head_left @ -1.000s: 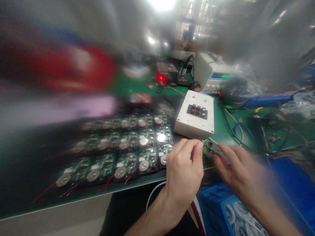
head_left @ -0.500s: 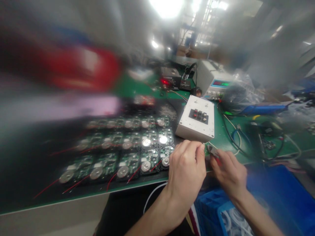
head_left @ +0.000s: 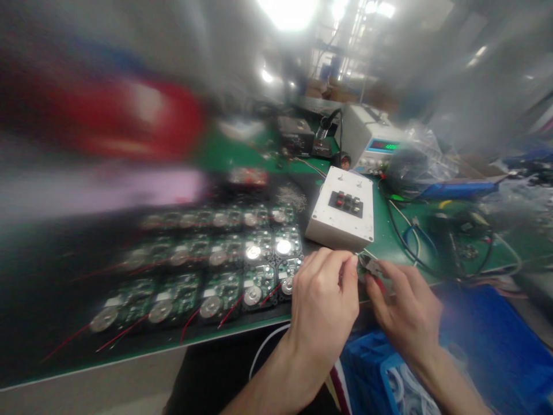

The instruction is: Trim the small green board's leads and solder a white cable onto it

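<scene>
Just in front of the white switch box (head_left: 341,214), at the tabletop's (head_left: 242,151) near edge, the left hand (head_left: 323,302) pinches a small green circuit board (head_left: 362,266) in its grip. The right hand (head_left: 408,311) grips red-handled cutters (head_left: 374,271), tips touching that board. Rows of circuit boards (head_left: 224,271) lie left of the box.

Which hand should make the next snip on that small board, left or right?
Right, probably. The right hand already grips the red-handled cutters, their tips at the small green board. The left hand pinches that board at the table edge, so it seems better kept steadying.
</scene>
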Demonstrator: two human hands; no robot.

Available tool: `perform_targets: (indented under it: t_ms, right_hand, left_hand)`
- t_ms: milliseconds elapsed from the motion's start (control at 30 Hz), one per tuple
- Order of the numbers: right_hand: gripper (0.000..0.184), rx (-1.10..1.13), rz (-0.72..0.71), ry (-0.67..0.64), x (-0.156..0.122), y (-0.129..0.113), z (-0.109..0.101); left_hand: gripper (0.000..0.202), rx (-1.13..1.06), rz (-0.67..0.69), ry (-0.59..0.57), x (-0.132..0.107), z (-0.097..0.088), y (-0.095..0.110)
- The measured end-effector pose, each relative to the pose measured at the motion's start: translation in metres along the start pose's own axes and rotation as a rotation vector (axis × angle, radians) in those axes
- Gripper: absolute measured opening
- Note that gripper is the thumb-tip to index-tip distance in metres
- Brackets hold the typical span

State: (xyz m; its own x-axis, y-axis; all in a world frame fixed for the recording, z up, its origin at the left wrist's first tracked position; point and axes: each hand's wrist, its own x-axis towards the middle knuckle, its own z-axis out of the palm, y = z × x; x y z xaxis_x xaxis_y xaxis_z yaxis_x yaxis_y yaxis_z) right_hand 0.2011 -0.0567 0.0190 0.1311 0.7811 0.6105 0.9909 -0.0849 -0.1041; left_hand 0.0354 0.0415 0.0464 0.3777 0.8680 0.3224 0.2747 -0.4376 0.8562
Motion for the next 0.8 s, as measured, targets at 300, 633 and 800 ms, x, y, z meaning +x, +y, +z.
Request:
perform_targets:
  t_ms: [300,633,800]
  right_hand:
    - [0.026,-0.011,0.012,-0.026,-0.002,0.001,0.001]
    - [0.023,-0.044,-0.021,-0.012,-0.002,0.000,0.005]
    - [0.021,-0.032,-0.027,0.010,-0.005,0.007,0.011]
  left_hand:
    - [0.018,0.003,0.038,0.041,-0.002,0.003,-0.001]
    - [0.020,-0.026,0.030,0.028,-0.005,0.005,-0.004]
    - [0.020,-0.067,0.000,0.019,-0.004,0.004,-0.003]
